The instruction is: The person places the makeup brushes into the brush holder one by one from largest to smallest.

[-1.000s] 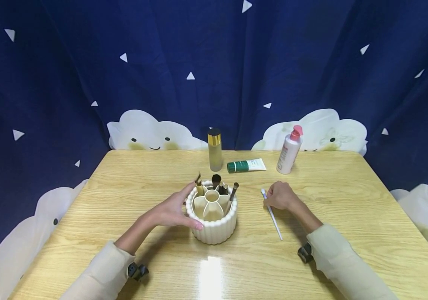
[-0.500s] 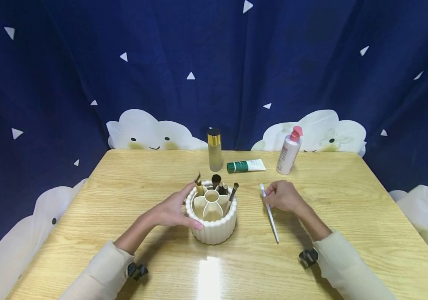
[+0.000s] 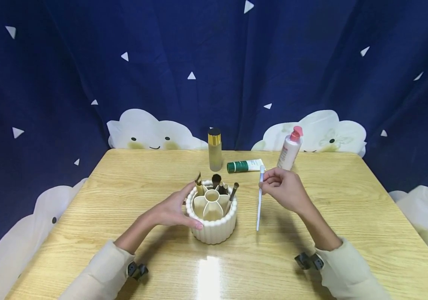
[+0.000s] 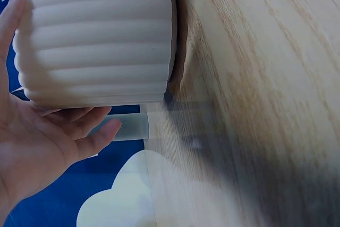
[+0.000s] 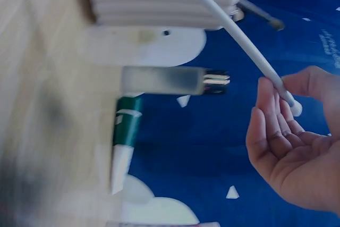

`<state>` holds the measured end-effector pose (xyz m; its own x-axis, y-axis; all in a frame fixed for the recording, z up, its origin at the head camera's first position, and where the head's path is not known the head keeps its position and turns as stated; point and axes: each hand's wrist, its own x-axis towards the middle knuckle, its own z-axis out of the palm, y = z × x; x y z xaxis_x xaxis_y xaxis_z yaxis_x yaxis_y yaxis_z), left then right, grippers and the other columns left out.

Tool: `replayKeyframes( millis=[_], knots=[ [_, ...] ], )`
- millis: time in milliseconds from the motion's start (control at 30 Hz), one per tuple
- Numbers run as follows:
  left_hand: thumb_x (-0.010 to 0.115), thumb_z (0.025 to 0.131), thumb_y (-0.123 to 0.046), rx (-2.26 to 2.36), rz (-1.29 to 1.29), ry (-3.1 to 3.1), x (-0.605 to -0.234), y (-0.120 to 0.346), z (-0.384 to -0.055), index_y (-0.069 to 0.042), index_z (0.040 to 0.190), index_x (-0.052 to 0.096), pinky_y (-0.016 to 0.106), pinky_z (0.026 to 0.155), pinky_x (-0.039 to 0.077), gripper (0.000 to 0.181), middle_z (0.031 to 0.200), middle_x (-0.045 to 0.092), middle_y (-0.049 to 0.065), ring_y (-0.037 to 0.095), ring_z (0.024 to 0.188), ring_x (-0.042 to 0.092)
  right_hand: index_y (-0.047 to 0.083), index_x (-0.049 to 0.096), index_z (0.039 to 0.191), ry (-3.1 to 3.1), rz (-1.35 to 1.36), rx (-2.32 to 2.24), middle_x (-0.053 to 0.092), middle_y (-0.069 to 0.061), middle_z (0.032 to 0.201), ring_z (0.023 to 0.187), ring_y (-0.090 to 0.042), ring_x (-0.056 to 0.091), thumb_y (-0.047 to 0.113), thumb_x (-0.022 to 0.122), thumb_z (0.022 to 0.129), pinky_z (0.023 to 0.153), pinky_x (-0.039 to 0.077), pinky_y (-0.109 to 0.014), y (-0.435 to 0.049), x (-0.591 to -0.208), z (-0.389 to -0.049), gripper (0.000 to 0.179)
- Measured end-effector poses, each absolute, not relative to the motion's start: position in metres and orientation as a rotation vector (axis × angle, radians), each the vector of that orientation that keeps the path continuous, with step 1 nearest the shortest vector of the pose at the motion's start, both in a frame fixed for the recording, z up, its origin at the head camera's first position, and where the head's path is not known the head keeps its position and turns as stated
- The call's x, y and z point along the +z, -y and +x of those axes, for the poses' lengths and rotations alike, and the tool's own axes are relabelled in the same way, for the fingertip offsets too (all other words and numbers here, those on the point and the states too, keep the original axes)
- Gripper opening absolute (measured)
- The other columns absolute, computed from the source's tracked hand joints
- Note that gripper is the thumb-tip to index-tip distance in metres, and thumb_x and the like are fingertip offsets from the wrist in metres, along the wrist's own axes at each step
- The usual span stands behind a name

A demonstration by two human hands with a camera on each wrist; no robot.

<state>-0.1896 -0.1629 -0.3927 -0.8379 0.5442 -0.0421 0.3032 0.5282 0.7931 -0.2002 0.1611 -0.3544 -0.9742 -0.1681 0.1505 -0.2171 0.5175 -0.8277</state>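
Observation:
My left hand holds a cream ribbed makeup brush holder from its left side, thumb at the front and fingers round the back. In the left wrist view its ribbed wall fills the top, with the left hand against it. Several makeup brushes stand in its rear and side compartments; front ones look unfilled. To the right, my right hand pinches a slim white makeup brush near its pale head, the handle end pointing down. In the right wrist view, thumb and fingertips meet on this brush.
Behind the holder stands a bottle with a gold and black cap. A green and white tube lies beside it. A white pump bottle with a pink top stands behind my right hand. A dark blue curtain hangs behind the wooden table.
My right hand has lifted the white brush off the table and moved it slightly up and left, turning it more upright. The left hand and holder have stayed put.

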Motion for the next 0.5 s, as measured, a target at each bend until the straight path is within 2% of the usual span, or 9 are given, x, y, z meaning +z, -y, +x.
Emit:
replayKeyframes(
  millis=[167, 400, 500],
  knots=[
    [0.088, 0.061, -0.038, 1.241, 0.741, -2.465, -0.394, 0.163, -0.190, -0.017, 0.151, 0.017, 0.054, 0.111, 0.034, 0.116, 0.144, 0.045, 0.011, 0.030, 0.132, 0.043, -0.008, 0.061, 0.093, 2.508, 0.397, 1.616, 0.067, -0.016, 0.081, 0.066, -0.004, 0.066, 0.004, 0.066, 0.084, 0.062, 0.057, -0.018, -0.153, -0.342, -0.193, 0.016],
    [0.087, 0.062, -0.036, 1.263, 0.767, -2.447, -0.393, 0.163, -0.191, -0.019, 0.151, 0.018, 0.053, 0.111, 0.035, 0.114, 0.142, 0.048, 0.010, 0.029, 0.130, 0.045, -0.010, 0.060, 0.095, 2.305, 0.444, 1.760, 0.064, 0.004, 0.078, 0.069, -0.004, 0.065, 0.001, 0.066, 0.084, 0.065, 0.058, -0.019, -0.141, -0.332, -0.186, 0.016],
    [0.087, 0.062, -0.036, 1.264, 0.760, -2.446, -0.393, 0.163, -0.190, -0.020, 0.151, 0.018, 0.053, 0.111, 0.035, 0.114, 0.142, 0.047, 0.009, 0.029, 0.131, 0.045, -0.012, 0.059, 0.095, 2.223, 0.463, 1.802, 0.065, 0.008, 0.079, 0.071, -0.003, 0.065, -0.001, 0.066, 0.084, 0.067, 0.058, -0.019, -0.136, -0.333, -0.185, 0.017]
  ],
)
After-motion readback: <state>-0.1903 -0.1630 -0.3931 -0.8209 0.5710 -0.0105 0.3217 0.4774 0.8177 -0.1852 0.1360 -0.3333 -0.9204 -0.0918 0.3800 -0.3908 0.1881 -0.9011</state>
